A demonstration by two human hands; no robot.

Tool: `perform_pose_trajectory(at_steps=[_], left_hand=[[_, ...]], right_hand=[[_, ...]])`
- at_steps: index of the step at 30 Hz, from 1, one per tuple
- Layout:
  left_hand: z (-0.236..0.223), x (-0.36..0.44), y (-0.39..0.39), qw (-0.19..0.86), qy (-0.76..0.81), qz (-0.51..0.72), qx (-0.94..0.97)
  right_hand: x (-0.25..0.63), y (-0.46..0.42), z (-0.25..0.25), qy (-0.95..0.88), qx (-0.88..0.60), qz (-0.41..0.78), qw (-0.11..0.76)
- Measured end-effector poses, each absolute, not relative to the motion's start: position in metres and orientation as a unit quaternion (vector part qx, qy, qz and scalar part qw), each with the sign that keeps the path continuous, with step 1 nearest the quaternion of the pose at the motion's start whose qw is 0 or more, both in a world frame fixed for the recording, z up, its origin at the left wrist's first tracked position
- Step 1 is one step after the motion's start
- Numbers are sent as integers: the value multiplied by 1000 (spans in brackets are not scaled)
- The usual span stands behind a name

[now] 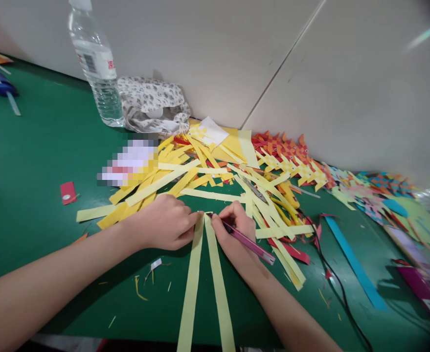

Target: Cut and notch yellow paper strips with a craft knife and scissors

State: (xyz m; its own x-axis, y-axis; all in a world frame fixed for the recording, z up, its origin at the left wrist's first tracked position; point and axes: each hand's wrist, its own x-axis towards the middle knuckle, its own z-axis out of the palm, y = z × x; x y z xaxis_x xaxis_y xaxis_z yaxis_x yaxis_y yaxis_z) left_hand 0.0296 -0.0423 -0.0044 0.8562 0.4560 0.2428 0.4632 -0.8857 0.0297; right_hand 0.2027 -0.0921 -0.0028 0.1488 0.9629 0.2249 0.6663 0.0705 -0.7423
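Your right hand [237, 222] grasps a pink cutter [251, 244], pen-style, its tip at the far ends of two pale strips. Your left hand [169, 222] is curled, index fingertip down at the far end of the left strip [191, 288]; can't tell whether it pinches or only presses. The left strip and right strip [220, 288] run from between your hands back toward you, spreading apart on the way. Their far ends meet or nearly meet; can't tell if they're joined there, or if a cut is made yet.

Progress, as judged: the strips are already long and narrow, so lengthwise cutting looks done on these two. Work at their tips looks underway. Beyond your right hand, the red-orange woven pieces [281, 144] and yellow woven pieces [295, 168] look made up. Not worked up: yellow strips [174, 154] heaped beyond your left hand, pale strips [269, 195] beyond and right of your right hand, and a blue strip [354, 264] farther right on the bench [53, 146].

Containers: beyond your left hand stands a bottle [97, 73], capped, apparently holding clear liquid; level unclear. Touching or just beside it, a patterned cloth pouch [152, 100] gapes toward you with something white inside, too hidden to name.
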Motion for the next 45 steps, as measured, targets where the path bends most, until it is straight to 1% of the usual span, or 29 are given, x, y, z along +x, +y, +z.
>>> perform_pose_trajectory(at_steps=[9,20,27,34,42,45], left_hand=[[-7,30,-42,34,-212,-149,-965],[-5,31,-43,45,-221,-123,-966],[-4,31,-44,38,-231,-120,-965],[-4,32,-44,35,-232,-107,-966],[-3,31,-45,33,-242,-101,-964],[-3,31,-45,31,-240,-105,-965]], right_hand=[[204,-90,-4,-633,-658,197,357],[205,-90,-4,-649,-647,189,352],[204,-91,-5,-644,-643,193,367],[203,-90,-3,-646,-646,192,359],[206,-91,-8,-644,-638,184,379],[204,-90,-7,-639,-649,180,372]])
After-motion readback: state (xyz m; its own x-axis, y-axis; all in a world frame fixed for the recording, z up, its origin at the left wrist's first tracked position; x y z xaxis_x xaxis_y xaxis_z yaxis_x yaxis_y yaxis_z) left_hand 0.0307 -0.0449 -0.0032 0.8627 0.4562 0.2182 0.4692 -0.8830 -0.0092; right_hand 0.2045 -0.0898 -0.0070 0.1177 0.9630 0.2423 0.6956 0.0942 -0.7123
